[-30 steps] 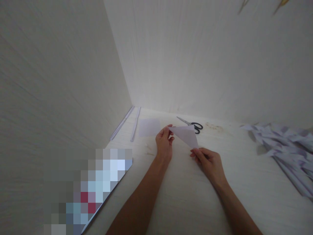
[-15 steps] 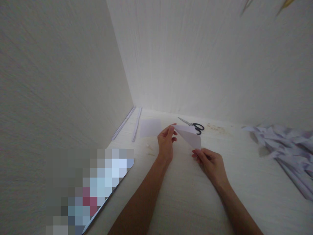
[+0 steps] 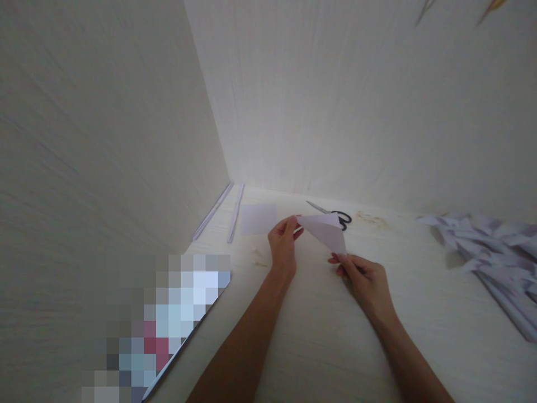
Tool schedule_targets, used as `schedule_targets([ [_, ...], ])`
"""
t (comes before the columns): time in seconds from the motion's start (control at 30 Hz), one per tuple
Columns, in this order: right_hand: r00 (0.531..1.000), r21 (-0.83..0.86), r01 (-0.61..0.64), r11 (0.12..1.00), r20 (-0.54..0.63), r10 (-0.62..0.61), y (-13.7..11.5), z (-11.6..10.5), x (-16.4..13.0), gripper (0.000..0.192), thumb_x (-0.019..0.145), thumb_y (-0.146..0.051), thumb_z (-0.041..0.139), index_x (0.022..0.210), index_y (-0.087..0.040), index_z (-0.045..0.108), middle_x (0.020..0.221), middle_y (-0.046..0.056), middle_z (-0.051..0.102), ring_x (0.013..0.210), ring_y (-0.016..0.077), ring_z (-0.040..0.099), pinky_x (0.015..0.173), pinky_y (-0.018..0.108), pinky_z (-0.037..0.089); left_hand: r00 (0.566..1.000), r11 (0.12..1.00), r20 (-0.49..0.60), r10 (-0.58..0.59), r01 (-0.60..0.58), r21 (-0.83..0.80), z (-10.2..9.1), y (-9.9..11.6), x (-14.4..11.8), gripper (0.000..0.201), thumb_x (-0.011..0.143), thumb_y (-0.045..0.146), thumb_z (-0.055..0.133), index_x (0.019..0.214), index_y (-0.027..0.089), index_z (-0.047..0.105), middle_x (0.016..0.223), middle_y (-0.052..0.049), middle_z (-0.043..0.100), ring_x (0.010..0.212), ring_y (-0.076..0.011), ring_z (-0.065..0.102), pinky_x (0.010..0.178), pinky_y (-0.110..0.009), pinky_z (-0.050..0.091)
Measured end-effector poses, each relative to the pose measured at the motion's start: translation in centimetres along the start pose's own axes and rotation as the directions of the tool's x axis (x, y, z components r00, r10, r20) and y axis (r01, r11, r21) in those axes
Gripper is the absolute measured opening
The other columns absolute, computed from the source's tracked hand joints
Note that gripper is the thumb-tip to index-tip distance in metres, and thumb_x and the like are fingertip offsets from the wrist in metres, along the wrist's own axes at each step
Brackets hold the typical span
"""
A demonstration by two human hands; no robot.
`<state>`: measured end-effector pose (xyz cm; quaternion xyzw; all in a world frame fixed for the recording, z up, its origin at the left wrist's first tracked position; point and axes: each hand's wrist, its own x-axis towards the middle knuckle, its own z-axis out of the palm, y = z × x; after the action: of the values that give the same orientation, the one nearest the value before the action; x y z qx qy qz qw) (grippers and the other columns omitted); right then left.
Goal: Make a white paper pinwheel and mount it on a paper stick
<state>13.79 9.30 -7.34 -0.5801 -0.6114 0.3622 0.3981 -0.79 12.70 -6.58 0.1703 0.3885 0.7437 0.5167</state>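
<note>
A white sheet folded into a triangle (image 3: 325,231) is held just above the pale wooden tabletop (image 3: 319,330). My left hand (image 3: 283,243) pinches its upper left corner. At the lower right corner my right hand (image 3: 364,278) grips it with the fingertips. Black-handled scissors (image 3: 335,214) lie right behind the folded paper. A flat square of white paper (image 3: 258,218) rests on the table to the left of my left hand.
Two thin paper strips (image 3: 235,212) lie along the left wall near the corner. A heap of folded paper pieces (image 3: 495,257) covers the right side of the table. A blurred flat object (image 3: 163,324) leans at the lower left. Walls close in behind and left.
Both hands and the folded triangle have barely shifted; the left fingers have tightened slightly on the corner. The view has drifted a little.
</note>
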Motion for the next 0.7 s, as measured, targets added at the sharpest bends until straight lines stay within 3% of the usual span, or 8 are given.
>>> schedule_targets([
  [0.2, 0.984, 0.251, -0.03, 0.967, -0.161, 0.073, 0.3, 0.3, 0.2, 0.028, 0.067, -0.038, 0.058, 0.075, -0.013, 0.067, 0.062, 0.005, 0.062, 0.043, 0.0081, 0.046, 0.036, 0.019, 0.036, 0.999, 0.999, -0.008, -0.046, 0.046, -0.016, 0.1, -0.5, -0.2, 0.019, 0.063, 0.031, 0.059, 0.064, 0.013, 0.054, 0.062, 0.0, 0.059, 0.058, -0.0086, 0.057, 0.068, -0.028, 0.045],
  [0.3, 0.955, 0.47, -0.028, 0.882, -0.249, 0.163, 0.5, 0.5, 0.5, 0.022, 0.062, -0.033, 0.063, 0.074, -0.015, 0.065, 0.069, 0.003, 0.062, 0.044, 0.0058, 0.048, 0.036, 0.017, 0.039, 0.999, 0.999, 0.016, -0.052, 0.052, 0.007, 0.3, -0.9, -0.5, 0.021, 0.065, 0.031, 0.057, 0.062, 0.013, 0.049, 0.061, 0.001, 0.058, 0.057, -0.0088, 0.058, 0.067, -0.028, 0.046],
  [0.37, 0.93, 0.626, -0.011, 0.78, -0.28, 0.238, 0.4, 0.6, 0.7, 0.016, 0.058, -0.029, 0.067, 0.066, -0.016, 0.064, 0.078, 0.001, 0.062, 0.054, 0.0064, 0.053, 0.044, 0.016, 0.045, 0.998, 0.998, 0.036, -0.06, 0.059, 0.023, 0.5, -1.3, -0.9, 0.021, 0.068, 0.032, 0.054, 0.063, 0.013, 0.047, 0.06, 0.001, 0.057, 0.057, -0.0089, 0.058, 0.066, -0.029, 0.047],
  [0.53, 0.962, 0.865, 0.041, 0.5, -0.169, 0.214, 0.0, 0.8, 1.0, 0.022, 0.06, -0.027, 0.067, 0.053, -0.017, 0.049, 0.069, -0.002, 0.063, 0.07, 0.0095, 0.06, 0.074, 0.027, 0.05, 0.996, 0.996, 0.061, -0.07, 0.066, 0.064, 1.1, -2.1, -1.9, 0.018, 0.073, 0.031, 0.048, 0.068, 0.015, 0.042, 0.064, 0.0, 0.058, 0.06, -0.011, 0.061, 0.067, -0.031, 0.048],
  [0.7, 0.962, 0.895, 0.05, 0.443, -0.163, 0.22, 0.4, 0.5, 1.2, 0.025, 0.064, -0.032, 0.063, 0.059, -0.019, 0.043, 0.068, -0.001, 0.066, 0.07, 0.0131, 0.063, 0.076, 0.034, 0.05, 0.996, 0.993, 0.048, -0.075, 0.07, 0.1, 0.9, -2.0, -1.8, 0.016, 0.075, 0.03, 0.044, 0.069, 0.016, 0.04, 0.062, -0.001, 0.06, 0.061, -0.0131, 0.062, 0.068, -0.033, 0.048],
])
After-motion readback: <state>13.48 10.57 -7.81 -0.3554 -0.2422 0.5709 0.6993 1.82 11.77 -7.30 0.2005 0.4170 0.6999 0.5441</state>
